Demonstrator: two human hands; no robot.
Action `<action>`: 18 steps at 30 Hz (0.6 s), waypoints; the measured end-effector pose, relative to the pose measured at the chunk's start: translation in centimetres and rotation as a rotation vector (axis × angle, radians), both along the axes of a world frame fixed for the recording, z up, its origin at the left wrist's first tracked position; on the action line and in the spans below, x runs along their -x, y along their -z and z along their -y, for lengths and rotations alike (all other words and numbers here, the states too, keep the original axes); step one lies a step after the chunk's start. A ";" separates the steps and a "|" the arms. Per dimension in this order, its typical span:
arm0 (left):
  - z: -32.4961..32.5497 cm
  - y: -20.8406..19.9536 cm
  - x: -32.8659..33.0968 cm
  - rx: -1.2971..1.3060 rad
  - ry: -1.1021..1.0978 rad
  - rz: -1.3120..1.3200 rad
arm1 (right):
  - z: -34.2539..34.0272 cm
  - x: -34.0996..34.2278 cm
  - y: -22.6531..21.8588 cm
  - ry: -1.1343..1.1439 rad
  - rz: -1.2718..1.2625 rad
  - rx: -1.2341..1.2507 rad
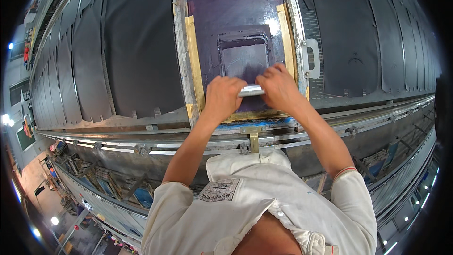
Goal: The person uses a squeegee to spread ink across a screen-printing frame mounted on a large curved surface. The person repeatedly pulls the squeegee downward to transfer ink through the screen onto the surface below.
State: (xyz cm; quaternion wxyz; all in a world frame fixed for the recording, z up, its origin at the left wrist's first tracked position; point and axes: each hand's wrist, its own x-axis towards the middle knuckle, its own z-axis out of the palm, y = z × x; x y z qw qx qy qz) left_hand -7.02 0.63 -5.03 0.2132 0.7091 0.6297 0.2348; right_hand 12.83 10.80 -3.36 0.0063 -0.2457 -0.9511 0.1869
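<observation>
My left hand and my right hand are both closed round a squeegee with a silver metal handle, one hand at each end. The squeegee lies across the lower part of a framed printing screen with a dark purple mesh. Just beyond my hands, dark ink marks a squared outline on the mesh. Strips of tan tape run along both inner sides of the frame. My fingers hide the ends of the squeegee, and its blade edge is out of sight.
Black fabric panels lie along the long table on both sides of the screen; one panel at the right carries a faint printed mark. A grey handle juts from the frame's right side. Metal rails run along the table's near edge.
</observation>
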 end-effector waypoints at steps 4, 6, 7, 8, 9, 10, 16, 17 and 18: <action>-1.0 -1.0 1.0 0.074 0.038 -0.002 | -0.9 0.5 -0.7 -0.021 0.088 0.038; -4.6 -1.2 2.5 0.003 0.018 -0.040 | -4.3 2.1 -1.0 0.007 0.096 0.004; -6.7 -1.2 3.3 -0.031 0.009 -0.058 | -6.4 3.1 -1.0 0.021 0.100 -0.013; -8.8 -1.1 4.0 -0.022 0.006 -0.065 | -8.3 3.9 -1.1 0.034 0.096 -0.022; -10.8 -1.0 4.8 -0.013 0.001 -0.071 | -10.1 4.7 -1.0 0.044 0.091 -0.031; -12.2 -1.0 5.2 -0.004 -0.004 -0.079 | -11.6 5.0 -0.8 0.034 0.082 -0.040; -12.0 0.1 4.3 -0.111 -0.049 -0.074 | -12.0 4.7 0.5 0.028 0.006 -0.079; -10.8 0.4 3.9 -0.123 -0.056 -0.065 | -10.6 4.3 0.5 0.027 0.019 -0.084; -9.2 0.6 3.5 -0.115 -0.027 -0.072 | -9.0 3.8 0.4 0.028 0.033 -0.089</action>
